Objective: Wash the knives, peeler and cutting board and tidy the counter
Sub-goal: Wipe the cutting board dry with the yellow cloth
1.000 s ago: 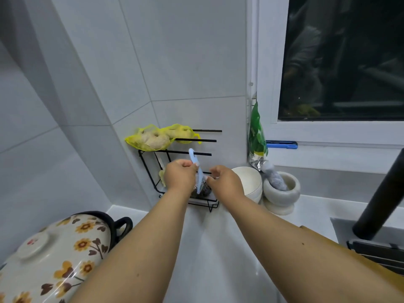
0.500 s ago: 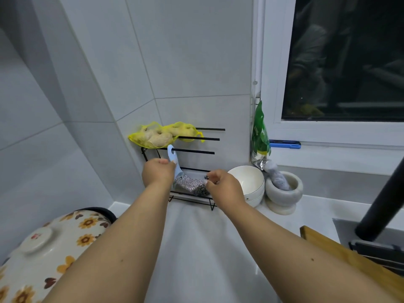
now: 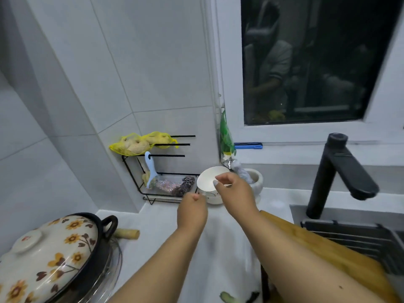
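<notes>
On the black wire rack (image 3: 140, 189) in the corner, the blue peeler (image 3: 151, 171) now hangs by its handle hole from the lowest bar, let go since a moment ago when the left hand was carrying it there. So the peeler looks put away, and both hands have pulled back toward the white bowl (image 3: 209, 182). The left hand (image 3: 192, 209) is loosely curled and holds nothing; the right hand (image 3: 235, 194) hovers relaxed over the bowl, also empty. The wooden cutting board (image 3: 317, 248) lies at the sink edge under the right forearm. Bare counter lies between the flowered pot (image 3: 50, 256) and the board; the black tap (image 3: 341, 171) crowds the right.
</notes>
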Motion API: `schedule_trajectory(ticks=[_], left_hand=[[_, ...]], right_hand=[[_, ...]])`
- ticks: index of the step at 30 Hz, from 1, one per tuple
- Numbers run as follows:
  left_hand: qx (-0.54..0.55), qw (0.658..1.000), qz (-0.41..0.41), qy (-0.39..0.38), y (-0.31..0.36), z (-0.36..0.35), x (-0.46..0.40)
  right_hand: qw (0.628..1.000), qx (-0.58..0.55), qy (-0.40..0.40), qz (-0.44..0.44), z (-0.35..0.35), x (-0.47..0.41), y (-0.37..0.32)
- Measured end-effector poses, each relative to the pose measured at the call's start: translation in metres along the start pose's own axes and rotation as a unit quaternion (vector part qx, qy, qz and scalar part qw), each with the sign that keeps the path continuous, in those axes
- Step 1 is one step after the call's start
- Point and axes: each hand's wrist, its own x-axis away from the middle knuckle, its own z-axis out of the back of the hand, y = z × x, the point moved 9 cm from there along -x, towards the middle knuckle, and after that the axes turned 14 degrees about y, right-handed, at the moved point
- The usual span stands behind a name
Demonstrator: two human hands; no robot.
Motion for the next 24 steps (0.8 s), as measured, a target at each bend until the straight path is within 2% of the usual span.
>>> schedule_trajectory(ticks=[3, 7, 11, 13, 19, 24], left_hand=[[-0.034, 0.992, 0.055, -0.107, -0.022, -0.038, 0.05], [-0.107, 0.964, 0.151, -0.19, -0.062, -0.076, 0.107], [-0.024, 0.935, 0.249, -0.252, -0.083, -0.109, 0.148], [-0.06, 0.943, 0.22, -0.243, -0.084, -0.114, 0.151], [-0.158, 0.971, 0.056, -0.172, -0.075, -0.118, 0.143], [-0.099, 0.981, 0.033, -0.164, -0.063, -0.105, 0.138]], right_hand=[[1.0, 0.011, 0.022, -0.006, 0.047, 0.01, 0.016], [0.996, 0.046, 0.063, -0.037, 0.113, 0.022, 0.048], [0.989, 0.097, 0.088, -0.068, 0.17, 0.037, 0.087], [0.983, 0.13, 0.095, -0.092, 0.194, 0.047, 0.109], [0.966, 0.184, 0.091, -0.16, 0.239, 0.074, 0.16], [0.961, 0.193, 0.1, -0.17, 0.264, 0.08, 0.169]])
